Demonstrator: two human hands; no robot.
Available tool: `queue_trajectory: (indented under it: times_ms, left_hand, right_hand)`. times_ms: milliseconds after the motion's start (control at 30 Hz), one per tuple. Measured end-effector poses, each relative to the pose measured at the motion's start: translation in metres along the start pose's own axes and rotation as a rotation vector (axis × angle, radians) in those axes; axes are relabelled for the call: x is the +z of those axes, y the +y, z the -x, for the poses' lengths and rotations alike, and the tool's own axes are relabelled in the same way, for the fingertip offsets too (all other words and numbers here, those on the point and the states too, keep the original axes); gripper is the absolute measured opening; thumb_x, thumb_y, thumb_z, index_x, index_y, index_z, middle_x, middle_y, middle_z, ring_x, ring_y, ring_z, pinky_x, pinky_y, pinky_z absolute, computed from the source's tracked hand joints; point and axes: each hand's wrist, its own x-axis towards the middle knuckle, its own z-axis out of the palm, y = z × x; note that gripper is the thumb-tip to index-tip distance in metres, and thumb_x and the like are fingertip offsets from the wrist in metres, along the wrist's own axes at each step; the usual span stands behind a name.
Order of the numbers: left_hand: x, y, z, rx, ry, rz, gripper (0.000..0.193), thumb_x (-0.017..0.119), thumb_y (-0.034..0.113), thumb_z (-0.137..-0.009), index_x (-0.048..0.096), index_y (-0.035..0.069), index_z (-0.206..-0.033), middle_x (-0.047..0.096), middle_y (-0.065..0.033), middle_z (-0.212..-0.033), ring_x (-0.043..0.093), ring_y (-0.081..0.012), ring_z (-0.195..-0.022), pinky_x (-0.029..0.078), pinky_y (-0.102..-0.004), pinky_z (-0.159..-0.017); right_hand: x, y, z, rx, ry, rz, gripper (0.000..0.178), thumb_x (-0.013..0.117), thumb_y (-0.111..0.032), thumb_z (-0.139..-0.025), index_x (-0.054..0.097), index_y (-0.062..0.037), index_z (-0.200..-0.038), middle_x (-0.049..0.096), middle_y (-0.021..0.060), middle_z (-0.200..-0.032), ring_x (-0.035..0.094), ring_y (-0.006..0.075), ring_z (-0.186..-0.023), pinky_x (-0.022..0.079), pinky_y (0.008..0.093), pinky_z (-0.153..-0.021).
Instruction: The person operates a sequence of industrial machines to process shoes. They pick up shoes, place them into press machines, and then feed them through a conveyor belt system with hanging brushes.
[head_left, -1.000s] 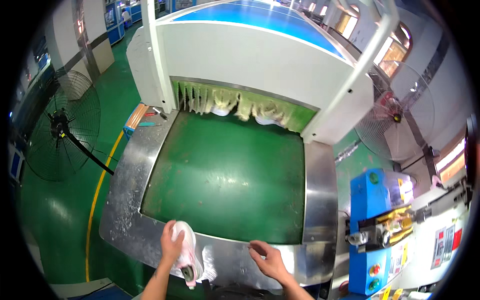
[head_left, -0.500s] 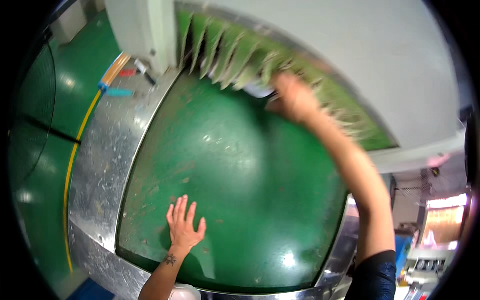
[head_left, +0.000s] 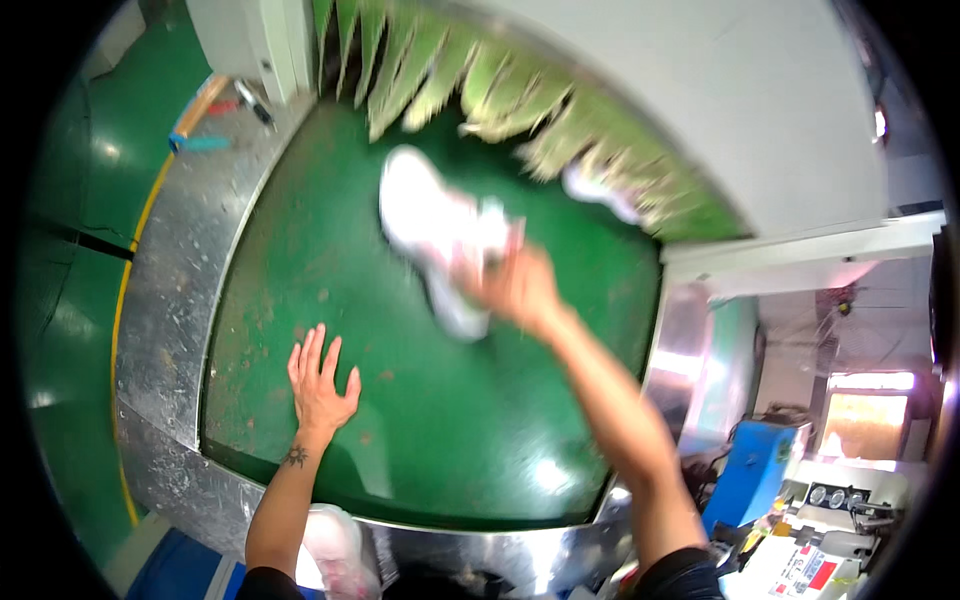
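A white and pink sneaker [head_left: 420, 210], smeared by motion, is over the green conveyor belt [head_left: 400, 420], its toe pointing to the far left. My right hand [head_left: 515, 285] is closed on its upper, near the laces; the exact finger hold is blurred. My left hand [head_left: 322, 385] has its fingers spread over the left part of the belt, holding nothing. Beneath the frayed green strip curtain [head_left: 490, 90] at the far side, a second pale shoe [head_left: 600, 192] partly shows. Beside my left forearm at the lower edge is another white and pink shoe [head_left: 335, 545].
A scuffed metal border [head_left: 190, 320] frames the belt. On its far left corner lie a black-and-white pen-like tool [head_left: 255, 103] and a turquoise-handled tool [head_left: 203, 144]. A white housing [head_left: 720, 110] rises above the curtain. Blue equipment [head_left: 748, 470] stands at the right.
My right hand has come back from the curtain toward me, bringing the sneaker out over the belt. Another shoe now shows under the strips. My left hand stays spread; the whole view has shifted.
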Motion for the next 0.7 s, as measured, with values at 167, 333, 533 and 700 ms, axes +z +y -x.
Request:
queue_trajectory:
  times_ms: [167,333,533,700]
  left_hand:
    - [0.017,-0.005,0.007,-0.169,-0.019,0.091,0.058,0.067,0.026,-0.078,0.048,-0.001,-0.126,0.041,-0.0211,-0.139,0.039,-0.037,-0.129,0.027,-0.0493,-0.109]
    - [-0.053,0.137,0.031,-0.187,-0.586,0.977,0.07,0.067,0.024,-0.085,0.031,0.002,-0.141,0.033,-0.0191,-0.147,0.034,-0.027,-0.136,0.033,-0.0397,-0.107]
    - [-0.096,0.296,0.168,-0.08,-1.099,1.656,0.096,0.069,0.042,-0.076,0.015,0.008,-0.148,0.022,-0.016,-0.151,0.028,-0.0299,-0.138,0.032,-0.0433,-0.107]
    - [-0.151,0.422,0.208,0.338,-1.499,1.572,0.1,0.063,0.052,-0.072,0.019,0.002,-0.145,0.041,-0.0188,-0.136,0.047,-0.0319,-0.121,0.036,-0.0432,-0.104]
  right_hand:
    - [-0.024,-0.039,0.296,0.643,-0.504,-0.49,0.093,0.062,-0.071,-0.072,0.054,0.0086,-0.12,0.064,0.0249,-0.099,0.063,0.0324,-0.092,0.051,0.038,-0.084]
    - [-0.086,-0.06,0.542,1.097,-0.17,-0.961,0.075,0.075,-0.049,-0.073,0.055,0.0046,-0.121,0.061,0.0172,-0.117,0.058,0.0225,-0.107,0.045,0.0347,-0.092]
    - [-0.106,-0.093,0.62,0.943,0.359,-0.996,0.051,0.072,-0.041,-0.079,0.064,0.0006,-0.108,0.067,0.0144,-0.099,0.063,0.0182,-0.093,0.048,0.0321,-0.083]
    - [-0.13,-0.131,0.662,0.529,0.908,-1.044,0.061,0.076,-0.024,-0.078,0.049,-0.0026,-0.128,0.057,0.0104,-0.12,0.056,0.0204,-0.107,0.044,0.0334,-0.095]
